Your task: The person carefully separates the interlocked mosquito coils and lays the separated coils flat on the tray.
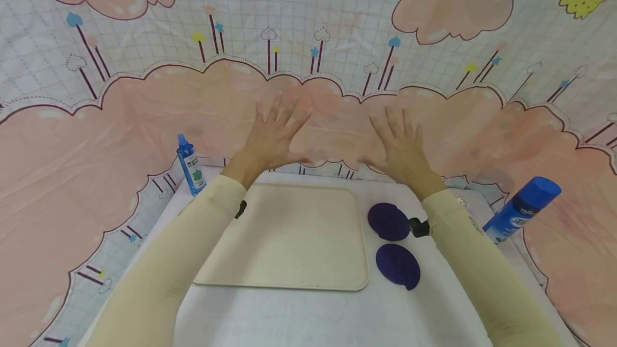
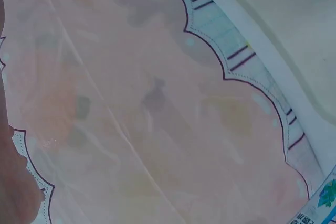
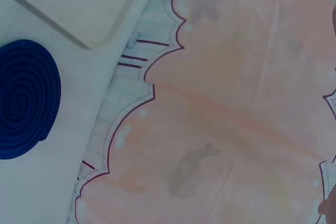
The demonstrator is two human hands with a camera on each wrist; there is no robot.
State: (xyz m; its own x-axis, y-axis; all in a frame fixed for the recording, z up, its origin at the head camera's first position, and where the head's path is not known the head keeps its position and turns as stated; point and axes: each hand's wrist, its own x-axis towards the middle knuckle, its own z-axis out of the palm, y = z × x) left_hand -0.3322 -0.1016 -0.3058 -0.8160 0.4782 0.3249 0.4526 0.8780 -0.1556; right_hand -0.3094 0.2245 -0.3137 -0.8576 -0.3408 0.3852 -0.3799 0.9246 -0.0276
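My left hand (image 1: 275, 138) is held out past the far edge of the table, fingers straight and spread, nothing in it. To its right, my right hand (image 1: 400, 149) is stretched out the same way, also holding nothing. Below and between the forearms lies a cream rectangular tray (image 1: 289, 240) with a low rim. Two dark purple-blue flat coils, an upper coil (image 1: 388, 221) and a lower coil (image 1: 398, 265), lie right of the tray. In the right wrist view a coil (image 3: 26, 98) shows its spiral rings. Only slivers of the hands appear in the wrist views.
A blue spray bottle (image 1: 191, 167) stands at the table's back left, near the left forearm. A larger blue can (image 1: 523, 210) with a blue cap stands at the right, beyond the right sleeve. A patterned cloth (image 1: 337, 111) with pink clouds hangs behind the white table (image 1: 289, 315).
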